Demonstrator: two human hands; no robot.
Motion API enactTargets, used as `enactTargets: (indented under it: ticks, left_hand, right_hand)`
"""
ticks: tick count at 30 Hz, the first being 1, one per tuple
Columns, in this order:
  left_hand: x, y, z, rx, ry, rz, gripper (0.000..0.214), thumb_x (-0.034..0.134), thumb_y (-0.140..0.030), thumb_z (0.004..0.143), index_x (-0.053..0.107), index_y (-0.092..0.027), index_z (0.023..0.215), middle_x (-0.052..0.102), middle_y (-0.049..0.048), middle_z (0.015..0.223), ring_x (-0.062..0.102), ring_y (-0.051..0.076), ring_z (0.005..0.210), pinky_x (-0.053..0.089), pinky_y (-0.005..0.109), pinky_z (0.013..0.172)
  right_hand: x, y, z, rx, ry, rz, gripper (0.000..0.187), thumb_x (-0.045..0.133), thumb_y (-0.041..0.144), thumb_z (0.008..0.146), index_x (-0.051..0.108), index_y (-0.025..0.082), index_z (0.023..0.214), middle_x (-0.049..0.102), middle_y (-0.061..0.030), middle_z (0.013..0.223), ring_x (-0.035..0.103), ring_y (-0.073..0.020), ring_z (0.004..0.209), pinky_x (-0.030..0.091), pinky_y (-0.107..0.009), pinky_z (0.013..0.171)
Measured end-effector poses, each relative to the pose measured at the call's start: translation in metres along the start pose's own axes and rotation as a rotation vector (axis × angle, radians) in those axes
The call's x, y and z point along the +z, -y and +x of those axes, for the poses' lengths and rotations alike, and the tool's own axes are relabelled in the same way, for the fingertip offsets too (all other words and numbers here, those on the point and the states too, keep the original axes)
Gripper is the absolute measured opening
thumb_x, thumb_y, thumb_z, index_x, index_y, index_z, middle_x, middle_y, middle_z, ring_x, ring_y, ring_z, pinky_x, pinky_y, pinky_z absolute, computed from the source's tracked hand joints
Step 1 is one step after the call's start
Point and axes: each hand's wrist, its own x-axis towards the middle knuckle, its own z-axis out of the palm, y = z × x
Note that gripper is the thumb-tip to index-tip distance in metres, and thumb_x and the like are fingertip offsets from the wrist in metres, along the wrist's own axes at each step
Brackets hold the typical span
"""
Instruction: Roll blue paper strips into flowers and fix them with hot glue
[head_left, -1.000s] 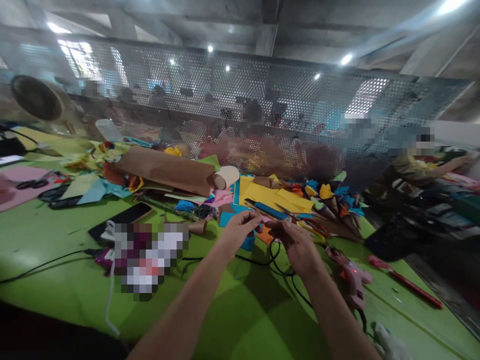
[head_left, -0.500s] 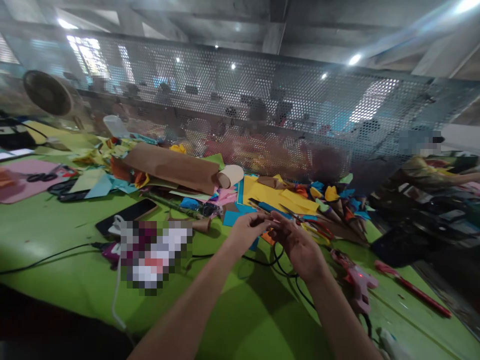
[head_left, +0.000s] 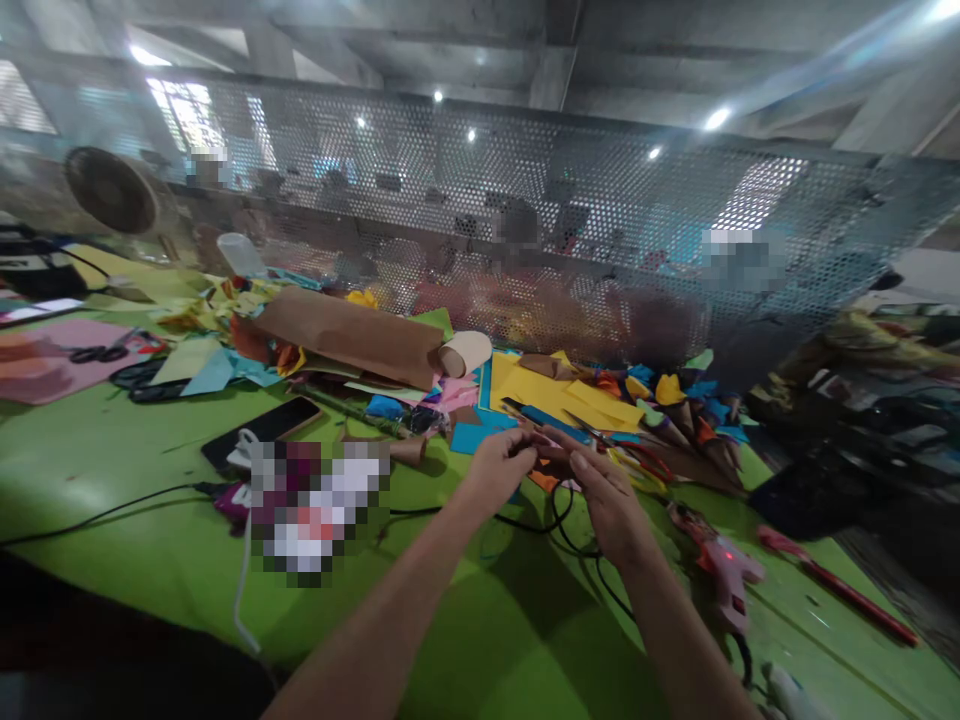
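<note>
My left hand (head_left: pixel 501 466) and my right hand (head_left: pixel 606 492) meet over the green table (head_left: pixel 135 470), fingers pinched together on a small brown piece of paper (head_left: pixel 551 455) held between them. Under the hands lie an orange paper scrap (head_left: pixel 545 480) and a loop of black cable (head_left: pixel 559 520). Just beyond them are blue and yellow paper sheets (head_left: pixel 547 395).
A brown paper roll (head_left: pixel 352 335), a phone (head_left: pixel 262 430), paper cones (head_left: pixel 675 410), a pink glue gun (head_left: pixel 724 570) and a red tool (head_left: pixel 832 585) lie around. Scissors (head_left: pixel 94 353) sit far left. A perforated metal screen (head_left: pixel 525 220) backs the table; a person's arm (head_left: pixel 885 335) is at right.
My hands have come closer together and now pinch the small brown piece between them. The view has shifted slightly to the left.
</note>
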Motion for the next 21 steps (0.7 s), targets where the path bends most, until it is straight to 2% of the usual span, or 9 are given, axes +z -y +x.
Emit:
enactTargets:
  ticks: [4, 8, 10, 12, 14, 17, 21]
  left_hand:
    - [-0.006, -0.002, 0.000, 0.005, -0.075, 0.127, 0.029, 0.044, -0.008, 0.073, 0.071, -0.015, 0.081, 0.067, 0.0025, 0.074, 0.060, 0.014, 0.071, 0.047, 0.025, 0.070]
    - [-0.007, -0.005, -0.002, 0.005, -0.105, 0.192, 0.025, 0.048, -0.016, 0.079, 0.070, -0.016, 0.091, 0.065, 0.0020, 0.073, 0.059, 0.015, 0.069, 0.046, 0.025, 0.066]
    - [-0.005, -0.002, -0.003, 0.079, -0.052, 0.238, 0.022, 0.055, -0.023, 0.081, 0.069, -0.017, 0.096, 0.069, 0.0036, 0.082, 0.061, 0.017, 0.074, 0.047, 0.026, 0.068]
    - [-0.004, 0.000, -0.004, 0.201, -0.039, 0.326, 0.016, 0.057, -0.025, 0.082, 0.069, -0.018, 0.091, 0.071, 0.0049, 0.088, 0.063, 0.018, 0.081, 0.046, 0.026, 0.073]
    - [-0.005, -0.002, -0.004, 0.219, -0.099, 0.374, 0.019, 0.052, -0.028, 0.088, 0.068, -0.019, 0.084, 0.069, 0.0035, 0.078, 0.062, 0.017, 0.074, 0.045, 0.025, 0.070]
    - [-0.014, -0.010, -0.005, 0.165, -0.268, 0.390, 0.030, 0.046, -0.035, 0.094, 0.064, -0.019, 0.076, 0.062, 0.0002, 0.062, 0.057, 0.015, 0.060, 0.040, 0.025, 0.061]
    - [-0.027, -0.018, -0.003, 0.146, -0.420, 0.491, 0.040, 0.045, -0.043, 0.095, 0.057, -0.020, 0.064, 0.056, -0.0011, 0.055, 0.055, 0.015, 0.056, 0.037, 0.025, 0.059]
  right_hand:
    - [0.001, 0.002, 0.000, 0.027, -0.015, 0.011, 0.038, 0.062, 0.047, 0.088, 0.069, 0.028, 0.121, 0.074, -0.0062, 0.112, 0.065, -0.0269, 0.107, 0.049, -0.040, 0.092]
    - [0.002, 0.002, 0.001, 0.084, -0.116, 0.023, 0.039, 0.076, 0.042, 0.078, 0.071, 0.028, 0.113, 0.077, -0.0047, 0.094, 0.069, -0.0243, 0.095, 0.051, -0.038, 0.088]
    - [0.002, 0.000, 0.002, 0.104, -0.120, 0.035, 0.041, 0.078, 0.043, 0.075, 0.072, 0.028, 0.113, 0.076, -0.0049, 0.100, 0.068, -0.0248, 0.098, 0.051, -0.038, 0.090]
    - [0.001, -0.003, 0.003, 0.110, -0.111, 0.041, 0.041, 0.076, 0.046, 0.076, 0.072, 0.028, 0.113, 0.075, -0.0057, 0.108, 0.067, -0.0253, 0.102, 0.050, -0.038, 0.091]
    - [-0.001, -0.005, 0.003, 0.101, -0.130, 0.020, 0.041, 0.075, 0.048, 0.077, 0.072, 0.028, 0.112, 0.075, -0.0061, 0.108, 0.068, -0.0241, 0.098, 0.052, -0.036, 0.088]
    - [-0.006, -0.008, 0.005, 0.085, -0.198, -0.066, 0.039, 0.074, 0.049, 0.077, 0.073, 0.027, 0.108, 0.076, -0.0060, 0.099, 0.068, -0.0215, 0.090, 0.053, -0.031, 0.079]
    - [-0.008, -0.016, 0.007, 0.076, -0.205, -0.222, 0.039, 0.076, 0.052, 0.073, 0.074, 0.024, 0.101, 0.076, -0.0075, 0.093, 0.069, -0.0245, 0.090, 0.054, -0.034, 0.077]
